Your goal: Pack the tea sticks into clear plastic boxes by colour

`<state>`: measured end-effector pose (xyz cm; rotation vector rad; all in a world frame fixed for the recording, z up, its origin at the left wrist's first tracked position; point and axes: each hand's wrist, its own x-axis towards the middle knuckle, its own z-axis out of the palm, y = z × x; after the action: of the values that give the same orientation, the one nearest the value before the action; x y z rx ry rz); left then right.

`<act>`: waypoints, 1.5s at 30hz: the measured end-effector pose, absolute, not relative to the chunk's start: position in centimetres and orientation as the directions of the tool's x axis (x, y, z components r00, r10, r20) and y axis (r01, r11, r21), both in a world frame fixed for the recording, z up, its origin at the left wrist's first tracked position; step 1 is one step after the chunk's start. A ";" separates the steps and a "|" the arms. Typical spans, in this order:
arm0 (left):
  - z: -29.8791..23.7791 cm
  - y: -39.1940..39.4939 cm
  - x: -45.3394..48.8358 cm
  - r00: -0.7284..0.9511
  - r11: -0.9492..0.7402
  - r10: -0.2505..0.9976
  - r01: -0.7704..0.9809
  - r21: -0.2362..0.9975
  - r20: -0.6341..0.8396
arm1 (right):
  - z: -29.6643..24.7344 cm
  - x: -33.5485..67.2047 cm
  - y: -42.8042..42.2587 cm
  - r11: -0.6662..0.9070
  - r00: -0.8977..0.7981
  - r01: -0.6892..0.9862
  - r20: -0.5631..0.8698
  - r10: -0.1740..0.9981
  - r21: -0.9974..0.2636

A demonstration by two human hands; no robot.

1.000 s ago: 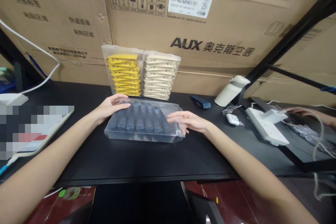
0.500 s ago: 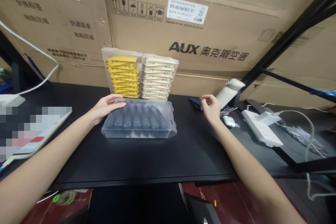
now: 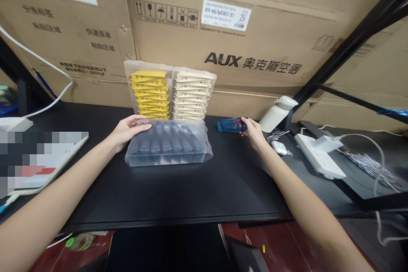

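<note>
A translucent plastic box lies on the black table, with several dark blue packets lined up inside. My left hand grips its upper left corner, thumb on top. Off to the box's right, my right hand pinches one end of a blue packet with a printed picture, held just above or on the table. Behind the box stand two more translucent boxes, one filled with yellow packets and the other with cream packets.
A white bottle stands close behind my right hand, near a small white earphone case. Farther right is a power strip with a cable. A tablet lies at left. Large cartons form the back.
My right hand has lifted and turned the blue packet, so its printed face now shows, and moved it slightly left. My left hand stays on the box, which has barely shifted.
</note>
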<state>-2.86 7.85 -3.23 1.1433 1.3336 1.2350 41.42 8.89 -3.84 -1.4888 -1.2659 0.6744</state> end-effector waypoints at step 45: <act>-2.9 7.5 -2.7 -0.104 0.053 0.993 0.061 0.997 -0.047 | -1.0 36.6 5.0 -0.146 -0.159 0.076 -0.156 0.975 -0.986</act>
<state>-2.66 7.51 -2.87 1.1681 1.3551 1.2161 36.63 4.97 -1.03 -1.2874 -1.3041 1.4154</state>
